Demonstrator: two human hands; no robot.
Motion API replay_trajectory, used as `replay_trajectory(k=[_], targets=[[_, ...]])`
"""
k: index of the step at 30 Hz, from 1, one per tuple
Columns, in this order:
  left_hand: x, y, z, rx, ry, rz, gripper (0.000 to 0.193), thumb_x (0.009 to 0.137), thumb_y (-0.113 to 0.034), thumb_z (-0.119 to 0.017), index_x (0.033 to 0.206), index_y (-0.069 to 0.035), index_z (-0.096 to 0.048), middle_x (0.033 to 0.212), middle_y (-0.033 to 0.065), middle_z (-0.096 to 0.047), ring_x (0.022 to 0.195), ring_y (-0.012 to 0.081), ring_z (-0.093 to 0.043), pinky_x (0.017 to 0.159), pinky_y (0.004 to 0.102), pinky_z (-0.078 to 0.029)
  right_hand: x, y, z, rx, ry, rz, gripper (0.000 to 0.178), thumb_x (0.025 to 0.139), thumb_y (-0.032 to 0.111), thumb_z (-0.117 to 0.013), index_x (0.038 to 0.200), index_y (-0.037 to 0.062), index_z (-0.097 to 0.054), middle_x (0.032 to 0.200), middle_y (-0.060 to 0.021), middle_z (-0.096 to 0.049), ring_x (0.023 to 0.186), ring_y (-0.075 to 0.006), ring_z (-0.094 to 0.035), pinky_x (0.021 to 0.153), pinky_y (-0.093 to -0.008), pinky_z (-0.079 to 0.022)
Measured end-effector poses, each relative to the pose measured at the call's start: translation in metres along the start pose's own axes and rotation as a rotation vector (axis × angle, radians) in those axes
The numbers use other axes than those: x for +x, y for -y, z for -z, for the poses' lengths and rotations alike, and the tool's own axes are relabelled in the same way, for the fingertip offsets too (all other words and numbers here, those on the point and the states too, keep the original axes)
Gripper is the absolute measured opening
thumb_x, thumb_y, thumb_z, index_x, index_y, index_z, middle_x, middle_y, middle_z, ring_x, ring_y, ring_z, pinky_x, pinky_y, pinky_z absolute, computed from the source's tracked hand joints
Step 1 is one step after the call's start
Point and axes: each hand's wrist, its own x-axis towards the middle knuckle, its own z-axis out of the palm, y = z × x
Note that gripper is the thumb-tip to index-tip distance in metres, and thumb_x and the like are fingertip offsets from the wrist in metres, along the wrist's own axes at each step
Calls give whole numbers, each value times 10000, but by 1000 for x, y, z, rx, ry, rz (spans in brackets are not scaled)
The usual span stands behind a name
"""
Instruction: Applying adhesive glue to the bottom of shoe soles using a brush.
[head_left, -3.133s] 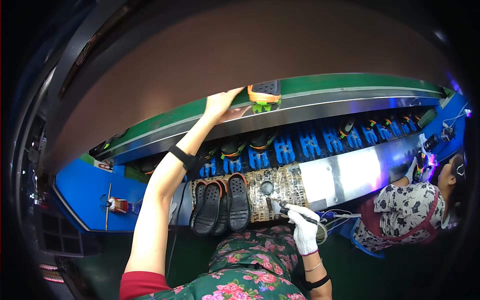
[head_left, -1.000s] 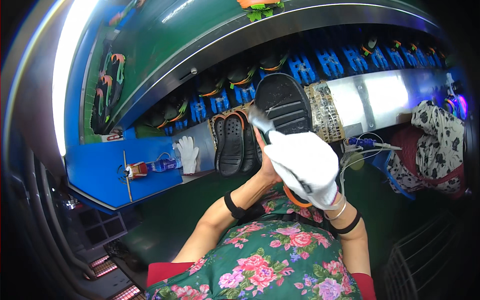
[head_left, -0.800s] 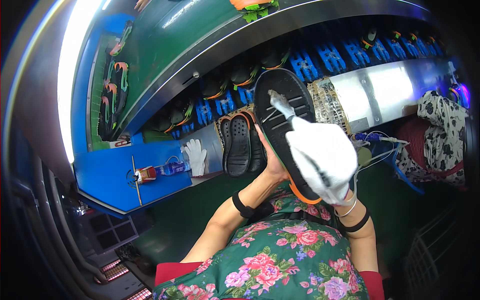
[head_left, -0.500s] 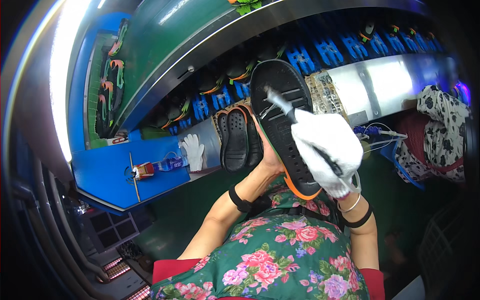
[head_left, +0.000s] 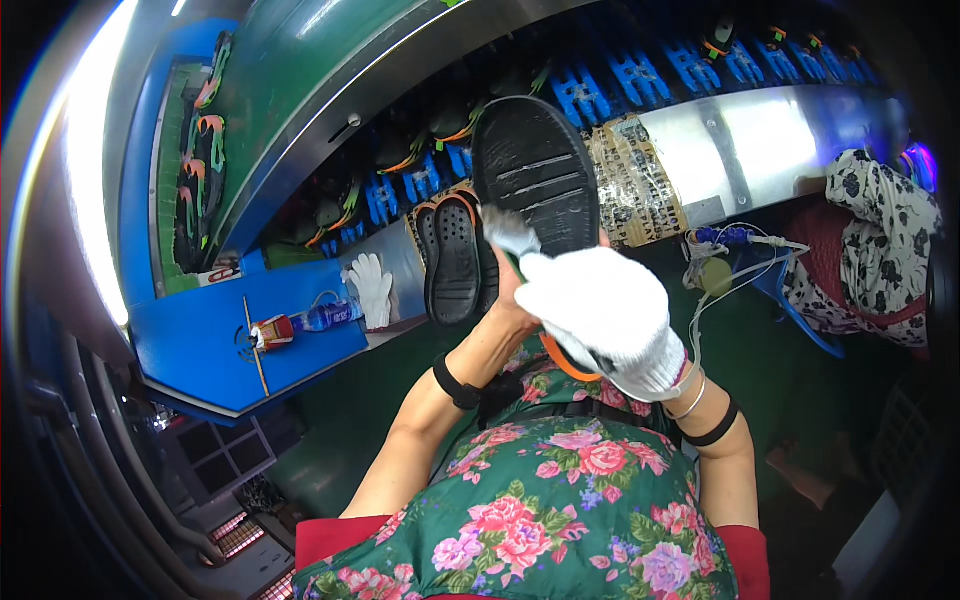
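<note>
A black shoe sole (head_left: 535, 150) with an orange edge at its near end stands tilted in front of me. My left hand (head_left: 512, 300) is bare and closed around its left side; some of its fingers are hidden. My right hand (head_left: 600, 310), in a white knitted glove, grips a brush (head_left: 514, 236) by the handle. Pale bristles lie over the left edge of the sole, near its middle; motion smears them. Wet-looking shine shows on the sole's ridged upper half. The gloved hand hides much of the near half.
More black soles (head_left: 455, 245) lean together left of my hands. On a blue side table (head_left: 190, 350) lie a plastic bottle (head_left: 328, 317) and a spare white glove (head_left: 372, 290). Tape-covered cardboard (head_left: 630, 180) lines the metal ledge (head_left: 765, 145); blue holders (head_left: 640, 80) run behind it. Black-and-white patterned cloth (head_left: 880, 210) hangs at right.
The brush has moved from the sole's upper face down to its left edge. My gloved hand has shifted left and turned. The whole view has shifted slightly.
</note>
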Motion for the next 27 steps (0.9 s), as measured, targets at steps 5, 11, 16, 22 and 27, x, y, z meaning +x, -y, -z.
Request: replay_trajectory(k=[5, 11, 16, 22, 27], targets=[[-6, -5, -4, 352, -391, -77, 1228, 748, -1026, -258, 1515, -87, -448, 1414, 196, -583, 1273, 335, -600, 1106, 513, -479, -1, -5, 21, 55, -54, -110, 307, 825, 45, -757, 1130, 71, -779, 1145, -137, -763, 1008, -297, -736, 887, -410, -569], [3, -9, -10, 294, -180, -36, 1293, 724, -1047, -211, 1423, -3, -517, 1232, 226, -664, 1057, 354, -703, 950, 505, -586, -14, 6, 2, 49, 21, -62, 374, 763, 11, -807, 1130, 84, -786, 1116, -99, -768, 968, -265, -731, 819, -373, -570], [12, -14, -33, 424, -198, -130, 1255, 656, -1044, -441, 1299, 29, -544, 1120, 216, -657, 1084, 311, -674, 886, 463, -601, -17, -5, 21, 125, 16, -163, 346, 829, 50, -774, 1173, 86, -765, 1178, -102, -754, 1005, -291, -723, 988, -424, -546], [12, -22, -19, 359, -75, -24, 1234, 708, -993, -494, 1381, 40, -465, 1164, 219, -632, 1122, 372, -612, 955, 526, -549, -22, 6, 11, 128, 45, -41, 319, 818, 32, -767, 1134, 76, -773, 1124, -103, -764, 949, -275, -735, 830, -390, -589], [18, -24, -34, 458, -9, -131, 1110, 782, -946, -481, 1431, -46, -454, 1210, 153, -617, 1048, 317, -616, 883, 496, -573, -24, 2, 19, 121, -53, -148, 293, 817, 51, -782, 1108, 87, -784, 1097, -102, -772, 927, -267, -736, 780, -372, -582]])
